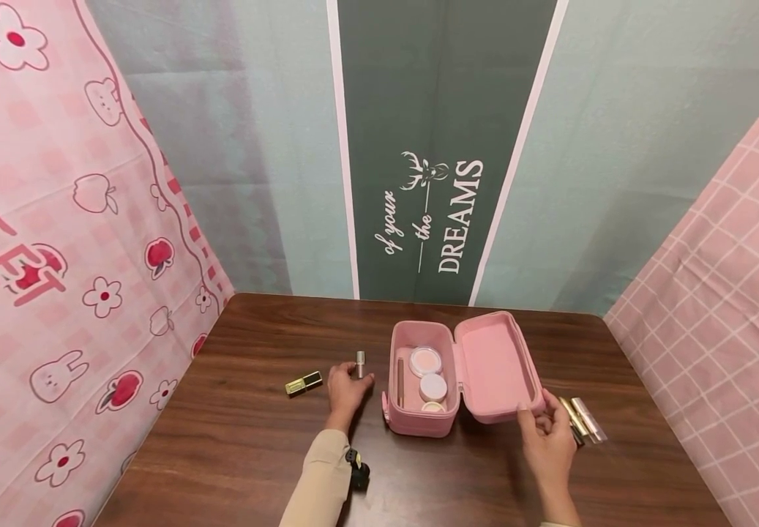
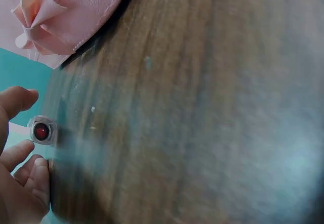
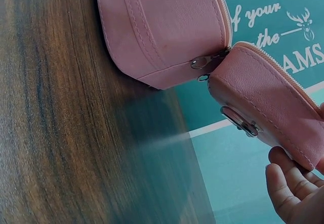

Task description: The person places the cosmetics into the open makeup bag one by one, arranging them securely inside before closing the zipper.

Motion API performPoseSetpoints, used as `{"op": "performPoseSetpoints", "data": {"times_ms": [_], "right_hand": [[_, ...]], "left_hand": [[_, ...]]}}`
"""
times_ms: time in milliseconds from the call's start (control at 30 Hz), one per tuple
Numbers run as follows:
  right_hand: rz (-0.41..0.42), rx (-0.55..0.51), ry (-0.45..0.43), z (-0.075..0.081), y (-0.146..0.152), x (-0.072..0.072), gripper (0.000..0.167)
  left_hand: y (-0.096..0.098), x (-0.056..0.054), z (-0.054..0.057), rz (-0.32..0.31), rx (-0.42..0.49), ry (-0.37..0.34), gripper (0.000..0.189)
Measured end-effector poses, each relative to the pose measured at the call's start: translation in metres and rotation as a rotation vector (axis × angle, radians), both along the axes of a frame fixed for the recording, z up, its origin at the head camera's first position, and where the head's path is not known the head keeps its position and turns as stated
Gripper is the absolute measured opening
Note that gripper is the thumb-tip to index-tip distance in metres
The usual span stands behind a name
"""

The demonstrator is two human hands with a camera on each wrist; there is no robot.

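A pink makeup case (image 1: 422,423) stands on the table with its zippered lid (image 1: 494,366) swung out to the right. My right hand (image 1: 548,439) grips the lid's near right corner, fingers under it in the right wrist view. Left of the case, my left hand (image 1: 346,391) has thumb and fingers spread on either side of a small silver-and-clear lipstick tube (image 1: 361,364). The left wrist view shows that tube (image 2: 41,131) end-on, dark red in its middle, with a gap to the thumb and a fingertip right beside it. Inside the case lie round compacts (image 1: 426,361) and a slim brown stick (image 1: 401,382).
A gold-and-black lipstick tube (image 1: 303,383) lies left of my left hand. Several more lipstick tubes (image 1: 588,421) lie right of my right hand. The wooden table (image 1: 274,322) ends at a hanging cloth (image 1: 274,219) behind, with patterned cloths on both sides.
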State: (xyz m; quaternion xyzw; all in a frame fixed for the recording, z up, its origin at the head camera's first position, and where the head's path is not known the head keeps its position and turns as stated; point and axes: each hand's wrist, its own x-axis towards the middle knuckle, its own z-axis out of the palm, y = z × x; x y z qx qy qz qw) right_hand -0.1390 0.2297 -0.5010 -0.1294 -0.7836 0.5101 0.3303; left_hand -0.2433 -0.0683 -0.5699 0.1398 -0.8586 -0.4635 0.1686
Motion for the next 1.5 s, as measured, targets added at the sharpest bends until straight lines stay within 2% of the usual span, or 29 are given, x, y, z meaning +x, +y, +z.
{"op": "performPoseSetpoints", "data": {"times_ms": [233,433,700,933,1033,1167,1267,1367,1500], "right_hand": [[-0.001,-0.001,-0.002,0.0,0.0,-0.001,0.043],[0.004,-0.001,0.004,0.0,-0.001,-0.001,0.042],[0.001,-0.003,0.01,-0.001,-0.002,-0.002,0.042],[-0.013,-0.001,-0.009,-0.001,-0.001,-0.002,0.042],[-0.012,-0.003,-0.011,-0.001,-0.001,-0.002,0.042],[-0.012,0.002,-0.002,-0.001,-0.001,-0.002,0.042],[-0.016,0.006,0.001,-0.001,0.0,-0.001,0.042],[-0.013,0.0,-0.003,-0.001,0.0,-0.001,0.042],[-0.008,-0.008,-0.007,0.0,-0.001,0.0,0.042]], "left_hand": [[0.001,-0.01,0.009,0.069,-0.072,-0.101,0.042],[0.001,-0.012,0.011,0.101,-0.092,-0.151,0.039],[-0.002,-0.012,0.01,0.108,-0.079,-0.134,0.02],[-0.005,-0.011,0.018,0.115,-0.034,-0.133,0.015],[-0.007,-0.009,0.022,0.142,0.026,-0.079,0.016],[-0.009,-0.004,0.026,0.201,0.07,0.071,0.021],[-0.01,0.0,0.027,0.249,0.055,0.17,0.024],[-0.012,0.003,0.029,0.278,0.051,0.214,0.025],[-0.013,0.005,0.03,0.293,0.064,0.211,0.026]]}}
